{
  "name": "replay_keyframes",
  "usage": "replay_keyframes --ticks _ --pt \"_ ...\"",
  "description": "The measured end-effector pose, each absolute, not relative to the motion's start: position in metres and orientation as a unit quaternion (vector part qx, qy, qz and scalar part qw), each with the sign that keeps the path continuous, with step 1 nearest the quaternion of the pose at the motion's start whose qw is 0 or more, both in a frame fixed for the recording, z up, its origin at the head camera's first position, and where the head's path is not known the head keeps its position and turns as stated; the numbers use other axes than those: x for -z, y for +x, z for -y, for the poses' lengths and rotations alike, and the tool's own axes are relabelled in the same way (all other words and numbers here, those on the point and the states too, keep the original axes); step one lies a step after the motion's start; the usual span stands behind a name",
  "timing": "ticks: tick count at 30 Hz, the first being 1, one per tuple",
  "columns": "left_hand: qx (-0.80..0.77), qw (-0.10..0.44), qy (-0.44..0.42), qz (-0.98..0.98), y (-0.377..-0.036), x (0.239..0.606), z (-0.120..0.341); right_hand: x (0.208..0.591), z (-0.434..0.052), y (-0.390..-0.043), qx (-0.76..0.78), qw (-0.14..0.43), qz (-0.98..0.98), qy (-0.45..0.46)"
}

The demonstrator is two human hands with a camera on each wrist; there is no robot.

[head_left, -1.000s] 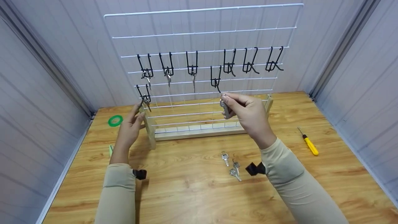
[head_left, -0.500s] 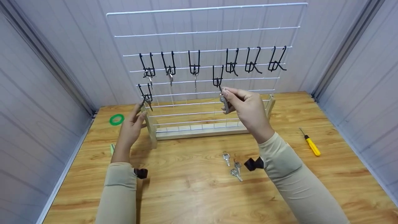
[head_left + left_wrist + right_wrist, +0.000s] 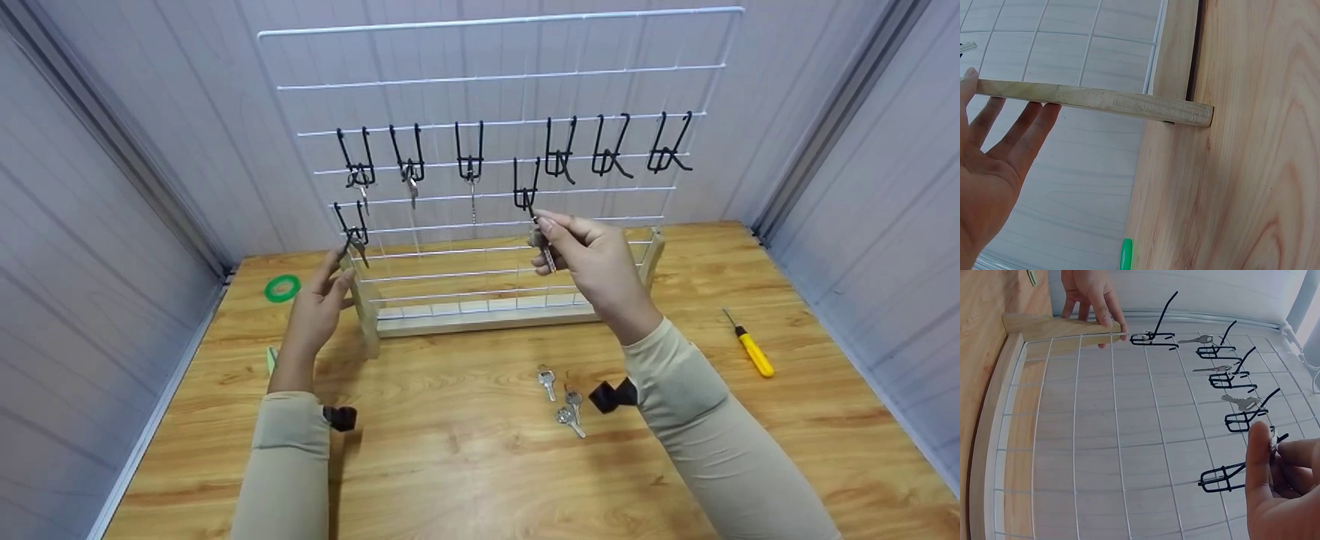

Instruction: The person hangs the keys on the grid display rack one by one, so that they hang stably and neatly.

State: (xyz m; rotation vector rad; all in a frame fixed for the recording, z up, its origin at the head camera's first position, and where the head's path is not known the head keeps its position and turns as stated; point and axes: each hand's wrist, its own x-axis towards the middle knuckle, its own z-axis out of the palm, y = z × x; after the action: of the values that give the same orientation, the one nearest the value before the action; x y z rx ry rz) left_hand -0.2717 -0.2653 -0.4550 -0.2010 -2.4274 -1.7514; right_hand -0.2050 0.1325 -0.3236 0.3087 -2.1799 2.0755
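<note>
— Two hands at the white wire grid rack (image 3: pixel 495 75); what does the right hand (image 3: pixel 596 262) have?
— It pinches a small silver key (image 3: pixel 541 244) between thumb and fingers, right at the tip of a black wire hook (image 3: pixel 525 187).
— And the left hand (image 3: pixel 319 304)?
— Fingers straight, resting against the rack's pale wooden upright post (image 3: pixel 1095 101).

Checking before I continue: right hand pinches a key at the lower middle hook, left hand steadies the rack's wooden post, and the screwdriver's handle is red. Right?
Not quite. The head view shows the screwdriver has a yellow handle. The right hand does pinch a key at the hook; the left hand rests on the wooden post.
</note>
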Motion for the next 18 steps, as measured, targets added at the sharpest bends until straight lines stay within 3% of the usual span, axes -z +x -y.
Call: replay_keyframes --ticks 18 --pt "0.58 0.073 -0.06 0.809 -0.271 0.453 0.264 0.345 -0.151 -0.207 -0.6 0.052 0.793 0.088"
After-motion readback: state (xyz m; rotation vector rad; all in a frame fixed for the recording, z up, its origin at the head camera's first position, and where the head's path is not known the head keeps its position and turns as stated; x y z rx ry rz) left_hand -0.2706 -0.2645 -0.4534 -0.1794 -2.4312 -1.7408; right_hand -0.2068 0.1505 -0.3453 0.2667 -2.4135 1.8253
